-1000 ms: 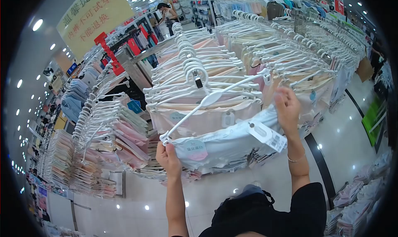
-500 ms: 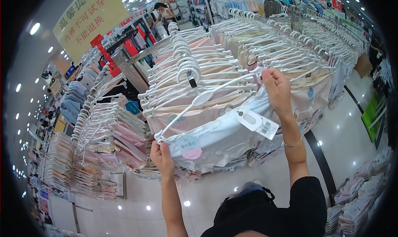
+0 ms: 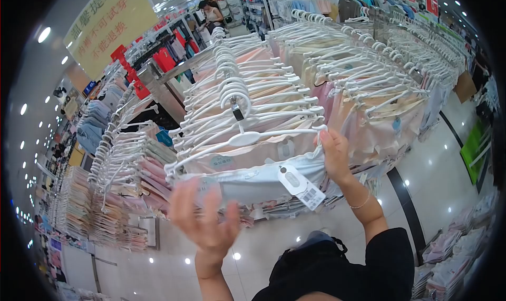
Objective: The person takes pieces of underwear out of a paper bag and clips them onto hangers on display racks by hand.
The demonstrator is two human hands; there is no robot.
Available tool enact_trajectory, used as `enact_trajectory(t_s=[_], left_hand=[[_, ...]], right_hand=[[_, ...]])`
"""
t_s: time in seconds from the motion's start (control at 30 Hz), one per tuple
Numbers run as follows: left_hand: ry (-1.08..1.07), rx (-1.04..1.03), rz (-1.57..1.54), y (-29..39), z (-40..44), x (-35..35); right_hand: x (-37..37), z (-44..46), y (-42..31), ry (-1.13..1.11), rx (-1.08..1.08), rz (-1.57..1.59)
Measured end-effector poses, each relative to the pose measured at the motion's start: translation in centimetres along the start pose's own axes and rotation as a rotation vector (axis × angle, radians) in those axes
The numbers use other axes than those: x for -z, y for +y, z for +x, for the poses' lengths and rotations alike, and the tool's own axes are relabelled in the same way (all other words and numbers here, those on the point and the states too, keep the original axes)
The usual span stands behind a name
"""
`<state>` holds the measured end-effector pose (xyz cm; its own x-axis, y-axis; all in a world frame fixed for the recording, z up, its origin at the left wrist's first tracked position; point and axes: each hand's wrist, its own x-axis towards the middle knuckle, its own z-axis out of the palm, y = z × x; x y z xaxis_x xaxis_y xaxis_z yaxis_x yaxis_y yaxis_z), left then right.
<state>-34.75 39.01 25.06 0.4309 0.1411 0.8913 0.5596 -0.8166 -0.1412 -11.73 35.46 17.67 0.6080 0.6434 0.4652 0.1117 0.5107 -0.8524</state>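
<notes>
At the front of the rack, a white clothes hanger carries a pair of pale white underpants, clipped along the waist. A white paper tag with a barcode dangles from them. My right hand pinches the right end of the hanger, where the waistband's corner is. My left hand is smeared by motion, its fingers spread, in front of the garment's left part. It covers part of a round label there; whether it touches the cloth I cannot tell.
Behind hang several rows of similar hangers with pastel underwear. Another rack stands on the left. A yellow sign hangs at upper left. Folded packs lie at lower right. A person stands in the background.
My left hand has let go of the hanger's left end and opened, moving down. The hanger has levelled and sits lower and further left, with my right hand still at its right end.
</notes>
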Motion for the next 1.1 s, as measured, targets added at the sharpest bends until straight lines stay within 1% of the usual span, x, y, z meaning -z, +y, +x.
enact_trajectory(t_s=[0.03,0.1,0.17,0.27,0.37,0.4,0.5,0.63,0.67,0.77,0.87,0.97,1.07,1.1], left_hand=[[-0.129,-0.080,-0.125,0.8,1.0,-0.2],[-0.286,-0.176,-0.366,2.1,3.3,-2.1],[-0.266,-0.315,-0.361,3.5,5.0,-5.0],[-0.432,-0.432,-0.481,4.2,5.5,-9.3],[-0.563,-0.414,-0.535,4.1,6.0,-10.0],[-0.498,-0.411,-0.570,4.0,6.1,-10.2],[-0.565,-0.439,-0.631,3.6,6.8,-10.0],[-0.644,-0.436,-0.687,3.3,7.4,-10.2],[-0.658,-0.439,-0.692,3.2,7.5,-10.4],[-0.671,-0.461,-0.729,3.0,7.8,-10.4],[-0.684,-0.476,-0.770,2.8,7.9,-10.2],[-0.685,-0.472,-0.783,2.6,7.7,-10.3],[-0.684,-0.466,-0.781,2.5,7.5,-10.3],[-0.685,-0.465,-0.780,2.5,7.5,-10.3]], right_hand=[[-0.2,-0.3,0.1,-0.007,0.011,0.019],[-0.6,-0.9,0.4,-0.005,0.033,0.057],[-1.0,-1.3,1.1,0.014,0.055,0.086],[-1.6,-2.2,1.4,0.034,0.071,0.165],[0.0,-2.9,2.7,-0.152,-0.075,0.140],[0.0,-3.1,1.3,-0.131,-0.191,0.038],[0.8,-3.8,1.2,-0.254,-0.012,-0.298],[1.3,-4.3,1.1,-0.351,0.142,-0.249],[1.3,-4.3,1.4,-0.322,0.207,-0.213],[2.0,-3.7,0.4,-0.315,0.253,-0.345],[2.5,-3.2,0.5,-0.266,0.340,-0.290],[2.6,-3.0,-0.1,-0.263,0.415,-0.295],[2.4,-2.9,-0.8,-0.269,0.454,-0.346],[2.4,-3.0,-0.8,-0.257,0.436,-0.325]])
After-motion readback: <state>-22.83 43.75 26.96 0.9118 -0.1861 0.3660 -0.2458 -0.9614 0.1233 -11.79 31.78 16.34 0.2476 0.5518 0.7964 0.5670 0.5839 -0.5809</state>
